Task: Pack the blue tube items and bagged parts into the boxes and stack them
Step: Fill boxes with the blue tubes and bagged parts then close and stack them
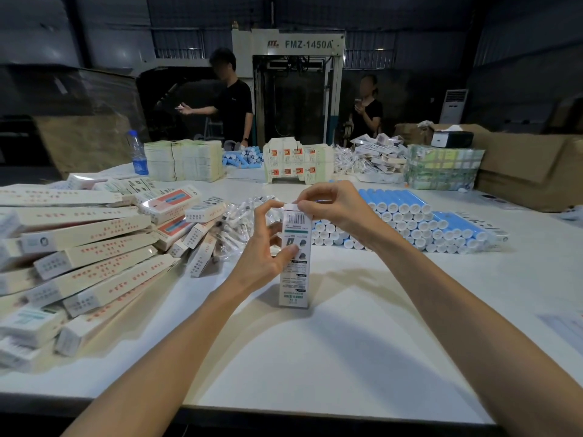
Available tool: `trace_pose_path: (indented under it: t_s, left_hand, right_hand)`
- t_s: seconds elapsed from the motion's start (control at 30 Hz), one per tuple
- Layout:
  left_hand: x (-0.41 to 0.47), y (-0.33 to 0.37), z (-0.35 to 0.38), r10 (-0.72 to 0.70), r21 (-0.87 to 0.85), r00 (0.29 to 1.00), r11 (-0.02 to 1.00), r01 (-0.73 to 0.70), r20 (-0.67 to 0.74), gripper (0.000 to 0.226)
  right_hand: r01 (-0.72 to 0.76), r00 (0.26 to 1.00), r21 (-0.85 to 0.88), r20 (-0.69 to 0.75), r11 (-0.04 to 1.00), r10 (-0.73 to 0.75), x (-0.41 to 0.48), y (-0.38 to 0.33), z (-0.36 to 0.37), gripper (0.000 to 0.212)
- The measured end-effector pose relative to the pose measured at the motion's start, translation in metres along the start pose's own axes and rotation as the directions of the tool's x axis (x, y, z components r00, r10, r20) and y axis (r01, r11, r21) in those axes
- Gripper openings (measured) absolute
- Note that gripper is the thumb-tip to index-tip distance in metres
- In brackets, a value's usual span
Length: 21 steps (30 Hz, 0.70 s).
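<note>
Left hand (264, 249), right hand (342, 205) grip tall, probably-cardboard box (295, 280).

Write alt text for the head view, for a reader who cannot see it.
A person's left grip holds a tall white box upright on the white table while the right grip pinches its top flap. A pile of closed boxes lies to the left, bagged parts behind, rows of blue tubes to the right.

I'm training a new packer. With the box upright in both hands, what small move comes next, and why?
Probably tuck the top flap shut: the right hand pinches it while the left hand grips the upright box standing on the table.
</note>
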<state>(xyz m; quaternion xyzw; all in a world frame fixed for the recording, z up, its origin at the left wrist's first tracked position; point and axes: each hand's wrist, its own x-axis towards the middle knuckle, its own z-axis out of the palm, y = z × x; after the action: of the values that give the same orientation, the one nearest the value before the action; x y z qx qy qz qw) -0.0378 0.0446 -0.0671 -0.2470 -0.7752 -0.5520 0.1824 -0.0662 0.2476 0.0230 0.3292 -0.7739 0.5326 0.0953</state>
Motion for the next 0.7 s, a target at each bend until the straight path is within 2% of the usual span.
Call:
trace_pose_path:
  t_s: [0.17, 0.37, 0.47, 0.53, 0.7]
  left_hand:
    - [0.0, -0.001, 0.0, 0.007, 0.015, 1.0, 1.0, -0.007, 0.013, 0.081]
    - [-0.003, -0.001, -0.001, 0.036, 0.073, 0.999, 0.997, -0.038, 0.018, 0.071]
    - [-0.004, -0.001, 0.0, 0.043, 0.067, 0.999, 0.997, -0.043, 0.004, 0.062]
    - [-0.003, -0.002, 0.0, 0.038, 0.069, 0.999, 0.997, -0.037, -0.001, 0.061]
    - [0.0, -0.001, -0.003, 0.071, 0.17, 0.997, 0.983, -0.072, 0.011, 0.065]
  right_hand:
    - [0.012, 0.999, -0.064, 0.049, 0.998, -0.009, 0.004, -0.003, -0.006, 0.007]
    - [0.072, 0.99, -0.243, 0.133, 0.967, -0.04, 0.016, -0.013, -0.011, 0.006]
    - [0.081, 0.992, -0.297, 0.12, 0.951, -0.047, 0.018, -0.013, -0.007, 0.005]
    - [0.048, 0.996, -0.235, 0.086, 0.971, -0.029, 0.014, -0.008, -0.007, 0.005]
    - [-0.094, 0.995, 0.096, -0.026, 0.991, 0.096, 0.002, 0.01, -0.006, 0.015]
